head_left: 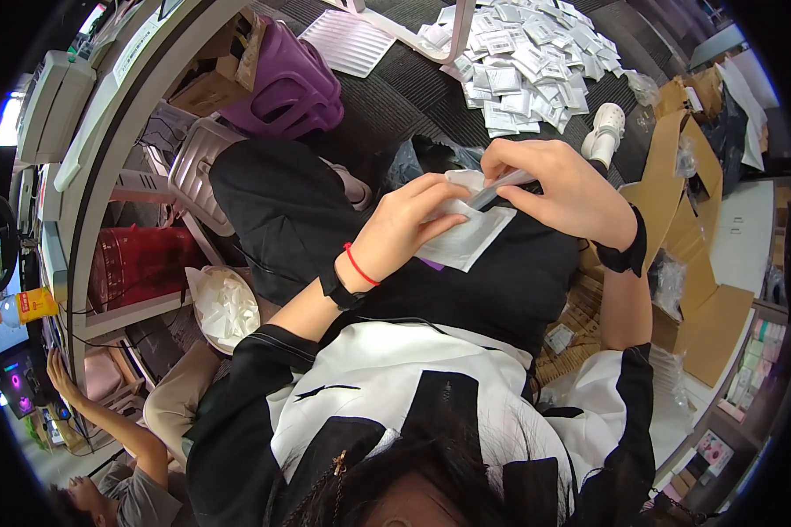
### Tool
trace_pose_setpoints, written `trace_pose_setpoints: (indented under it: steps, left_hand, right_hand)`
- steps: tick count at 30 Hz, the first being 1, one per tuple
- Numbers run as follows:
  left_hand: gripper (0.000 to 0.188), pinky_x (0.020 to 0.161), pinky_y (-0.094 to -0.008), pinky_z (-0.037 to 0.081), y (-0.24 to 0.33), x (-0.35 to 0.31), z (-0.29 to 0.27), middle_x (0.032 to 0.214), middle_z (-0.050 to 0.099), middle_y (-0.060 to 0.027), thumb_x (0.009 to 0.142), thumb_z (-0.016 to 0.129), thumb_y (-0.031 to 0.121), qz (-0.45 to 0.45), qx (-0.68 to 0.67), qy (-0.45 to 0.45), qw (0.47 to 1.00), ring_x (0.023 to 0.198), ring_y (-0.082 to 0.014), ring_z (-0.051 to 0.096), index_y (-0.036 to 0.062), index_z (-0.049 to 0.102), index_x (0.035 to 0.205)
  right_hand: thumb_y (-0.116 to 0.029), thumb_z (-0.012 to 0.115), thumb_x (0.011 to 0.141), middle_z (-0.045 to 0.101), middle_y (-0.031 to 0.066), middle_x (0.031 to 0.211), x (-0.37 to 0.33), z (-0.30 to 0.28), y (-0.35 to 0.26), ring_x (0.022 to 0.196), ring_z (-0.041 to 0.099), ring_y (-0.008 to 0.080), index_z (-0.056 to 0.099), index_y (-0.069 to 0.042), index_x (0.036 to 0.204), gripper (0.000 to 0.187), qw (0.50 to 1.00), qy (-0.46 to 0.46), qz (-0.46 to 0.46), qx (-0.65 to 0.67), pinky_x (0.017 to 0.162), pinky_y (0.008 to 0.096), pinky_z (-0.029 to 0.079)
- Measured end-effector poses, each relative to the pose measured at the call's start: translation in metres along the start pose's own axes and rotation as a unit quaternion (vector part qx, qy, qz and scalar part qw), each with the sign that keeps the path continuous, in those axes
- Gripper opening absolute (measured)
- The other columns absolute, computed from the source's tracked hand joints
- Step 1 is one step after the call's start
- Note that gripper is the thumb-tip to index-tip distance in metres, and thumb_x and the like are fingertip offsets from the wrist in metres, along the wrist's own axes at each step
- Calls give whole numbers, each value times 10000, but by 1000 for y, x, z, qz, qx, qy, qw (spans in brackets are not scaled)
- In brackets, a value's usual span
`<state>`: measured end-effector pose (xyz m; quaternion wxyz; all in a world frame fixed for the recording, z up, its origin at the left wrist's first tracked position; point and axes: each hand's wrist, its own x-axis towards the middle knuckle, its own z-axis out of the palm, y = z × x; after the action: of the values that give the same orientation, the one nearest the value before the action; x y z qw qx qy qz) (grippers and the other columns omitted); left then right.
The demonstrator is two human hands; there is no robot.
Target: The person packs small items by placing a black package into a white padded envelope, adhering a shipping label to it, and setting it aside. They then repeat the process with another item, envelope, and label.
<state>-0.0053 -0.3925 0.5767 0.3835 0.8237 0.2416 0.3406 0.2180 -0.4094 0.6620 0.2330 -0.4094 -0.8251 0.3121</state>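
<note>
A small white mailer envelope (pixel 473 244) is held above my lap, tilted, between both hands. My left hand (pixel 404 218) is closed on its left side, thumb on the front face. At its upper edge my right hand (pixel 555 186) pinches a pale, translucent strip or flap (pixel 499 186); which of the two, I cannot tell. Fingers cover part of the envelope's top. Just beyond the hands, a dark plastic bag (pixel 406 167) stands open near my knees. A bit of something purple (pixel 432 263) shows under the envelope.
A large heap of white packets (pixel 536 66) covers the floor ahead. Open cardboard boxes (pixel 712 325) stand at my right. To the left are a purple stool (pixel 294 83), a bin of white scraps (pixel 227 307) and a desk edge (pixel 86 176). Another person (pixel 127 439) sits at lower left.
</note>
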Motion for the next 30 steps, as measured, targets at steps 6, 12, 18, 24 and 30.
trace_pose_setpoints:
  steps: [6, 12, 18, 24, 30]
  left_hand:
    - [217, 666, -338, 518, -1, -4, 3, 960, 610, -107, 783, 733, 53, -17, 39, -32, 999, 779, -284, 629, 27, 601, 954]
    - [174, 636, -383, 507, -6, -4, 7, 957, 558, -103, 817, 690, 76, 22, 24, -63, 997, 734, -320, 620, 43, 581, 948]
    - [171, 672, -383, 498, -5, 1, 3, 959, 547, -96, 839, 677, 96, 37, -7, -59, 998, 775, -313, 613, 51, 588, 979]
    - [186, 736, -351, 479, -7, 0, 3, 992, 557, -119, 858, 671, 77, 9, -34, -118, 992, 848, -295, 597, 25, 572, 1006]
    - [234, 752, -358, 488, -10, -1, 2, 1003, 578, -134, 879, 636, 49, -7, -51, -130, 990, 875, -306, 609, 43, 556, 1099]
  right_hand:
    - [24, 625, 765, 632, 126, 836, 2, 1, 8, 797, 653, 311, 530, 5, 930, 191, 999, -23, 33, 31, 723, 339, 504]
    - [29, 618, 764, 646, 132, 827, 5, 18, 14, 803, 669, 309, 536, 4, 932, 188, 999, -37, 35, 8, 711, 340, 517]
    - [14, 611, 747, 662, 132, 827, 13, 17, 17, 795, 673, 308, 551, 1, 925, 189, 997, -7, 28, 75, 721, 337, 521]
    - [-22, 635, 735, 666, 112, 824, 13, 13, 22, 796, 671, 264, 566, -4, 925, 203, 995, -2, 32, 91, 748, 314, 514]
    - [-27, 636, 741, 662, 94, 842, 17, 13, 26, 794, 660, 236, 570, -8, 907, 180, 996, 28, 15, 89, 764, 301, 506]
